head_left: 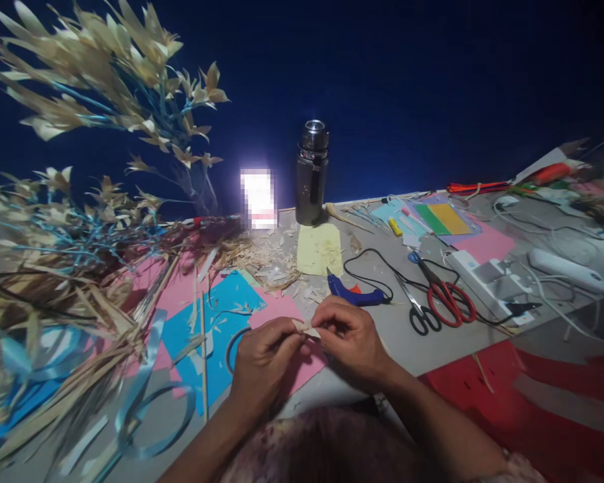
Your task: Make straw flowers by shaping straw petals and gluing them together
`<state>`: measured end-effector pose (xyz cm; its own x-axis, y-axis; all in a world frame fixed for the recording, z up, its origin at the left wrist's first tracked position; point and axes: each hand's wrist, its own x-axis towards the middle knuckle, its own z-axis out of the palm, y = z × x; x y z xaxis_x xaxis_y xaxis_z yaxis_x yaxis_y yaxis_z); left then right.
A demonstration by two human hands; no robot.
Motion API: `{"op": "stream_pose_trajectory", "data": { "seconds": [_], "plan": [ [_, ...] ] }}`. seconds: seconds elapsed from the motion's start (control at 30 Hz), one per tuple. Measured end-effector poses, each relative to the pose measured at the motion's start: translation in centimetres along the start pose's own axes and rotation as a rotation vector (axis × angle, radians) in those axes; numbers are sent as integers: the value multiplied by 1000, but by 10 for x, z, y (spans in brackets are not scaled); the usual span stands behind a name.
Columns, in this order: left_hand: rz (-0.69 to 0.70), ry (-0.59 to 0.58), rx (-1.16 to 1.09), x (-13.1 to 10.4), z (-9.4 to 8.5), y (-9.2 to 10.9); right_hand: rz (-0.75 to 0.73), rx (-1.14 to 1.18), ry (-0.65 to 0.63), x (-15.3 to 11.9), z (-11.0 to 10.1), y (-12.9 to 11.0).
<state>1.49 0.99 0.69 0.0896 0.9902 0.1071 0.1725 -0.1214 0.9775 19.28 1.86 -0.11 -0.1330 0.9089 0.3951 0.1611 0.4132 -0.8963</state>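
Pinching pale scrap (pixel 309 330), fingers (pixel 286 327) near glue gun (pixel 358 296)

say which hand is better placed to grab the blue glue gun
The right hand, probably: the blue glue gun lies just beyond it, while the left hand is farther. Both hands pinch the pale piece, so the right would need to let go.

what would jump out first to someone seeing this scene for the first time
Probably the glaring white, pixelated rectangle just left of the dark thermos flask, and the big spray of pale flowers on blue stems at upper left. Next, at lower centre, the left hand and right hand pinch a small pale piece, with a blue glue gun just beyond.
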Motion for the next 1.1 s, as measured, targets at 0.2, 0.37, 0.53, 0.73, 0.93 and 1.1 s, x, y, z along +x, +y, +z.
{"op": "stream_pose_trajectory", "data": {
  "seconds": [0.2, 0.37, 0.53, 0.73, 0.93, 1.1],
  "plan": [
    [-284, -204, -476, -3, 1, -1, -61, 41, 55, -3, 1, -2],
    [-437, -213, -719, -3, 3, -6, -129, 65, 11, -3, 0, -3],
    [-451, -252, -767, -1, 2, -10, -158, 57, -34, -3, -1, -3],
    [-401, -279, -804, -1, 3, -14, -173, 60, -78, -1, -3, -7],
    [-352, -247, -757, -1, 1, -17, -149, 53, -134, 0, -4, -9],
    [-153, -143, -583, -1, -5, -15, -135, 38, -112, 0, -5, -13]
  ]
}}
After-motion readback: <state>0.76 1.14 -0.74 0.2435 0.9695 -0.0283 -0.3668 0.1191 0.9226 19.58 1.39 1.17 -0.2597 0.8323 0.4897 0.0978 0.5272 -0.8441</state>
